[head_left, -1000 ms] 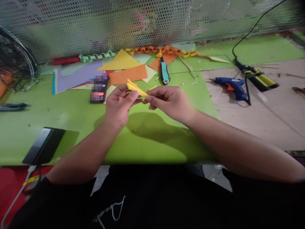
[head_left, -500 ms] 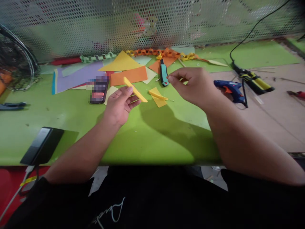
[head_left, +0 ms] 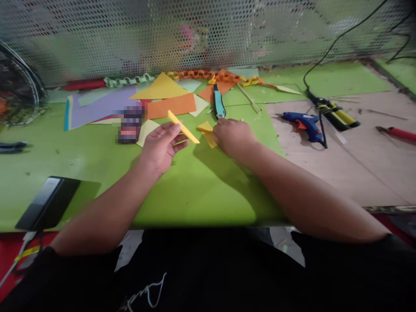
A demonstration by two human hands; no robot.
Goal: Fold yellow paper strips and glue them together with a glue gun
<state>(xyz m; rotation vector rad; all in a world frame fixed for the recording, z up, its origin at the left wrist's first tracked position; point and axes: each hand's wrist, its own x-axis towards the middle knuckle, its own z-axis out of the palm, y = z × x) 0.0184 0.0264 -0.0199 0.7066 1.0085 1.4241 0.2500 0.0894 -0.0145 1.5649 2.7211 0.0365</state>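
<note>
Seen from the head view, hands apart: the left hand (head_left: pixel 159 149) pinches a folded yellow strip (head_left: pixel 184 128) above the green desk (head_left: pixel 182 195); the right hand (head_left: pixel 235 138) partly covers yellow paper (head_left: pixel 207 135), its grip hidden from here. The step looks like gathering pieces; the next move calls for light fingertips.

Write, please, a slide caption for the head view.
Left hand holding a yellow strip, right hand at yellow paper on a green surface.
</note>
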